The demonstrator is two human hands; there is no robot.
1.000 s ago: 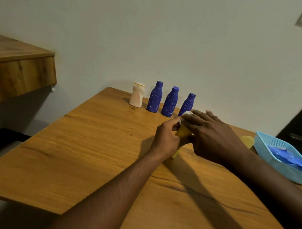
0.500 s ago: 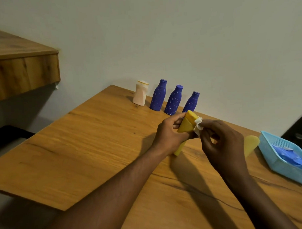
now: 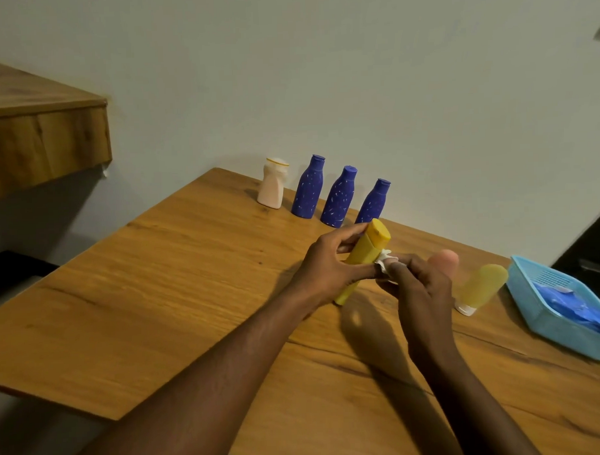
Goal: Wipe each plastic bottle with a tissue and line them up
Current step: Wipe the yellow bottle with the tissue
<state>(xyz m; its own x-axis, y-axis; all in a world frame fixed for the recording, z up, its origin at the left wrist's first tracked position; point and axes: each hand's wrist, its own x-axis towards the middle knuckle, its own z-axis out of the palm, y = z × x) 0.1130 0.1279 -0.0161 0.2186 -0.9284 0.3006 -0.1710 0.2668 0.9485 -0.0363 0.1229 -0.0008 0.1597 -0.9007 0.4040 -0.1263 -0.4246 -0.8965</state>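
Observation:
My left hand (image 3: pixel 327 270) grips a yellow bottle (image 3: pixel 366 252), tilted with its cap up and to the right, above the wooden table (image 3: pixel 178 282). My right hand (image 3: pixel 420 291) pinches a small white tissue (image 3: pixel 384 262) against the bottle's right side. Along the wall stand a pale pink bottle (image 3: pixel 273 187) and three dark blue bottles (image 3: pixel 307 188), (image 3: pixel 338 197), (image 3: pixel 372 201) in a row. A pink bottle (image 3: pixel 446 258) and a yellow bottle with a white cap (image 3: pixel 481 287) lie on the table to the right of my hands.
A light blue plastic basket (image 3: pixel 547 324) holding blue items sits at the table's right edge. A wooden shelf (image 3: pixel 40 134) juts out at upper left. The wall runs close behind the row of bottles.
My right hand slid off the bottle's top and down its right side with the tissue. The yellow bottle's cap is now uncovered, and the two lying bottles have come into view.

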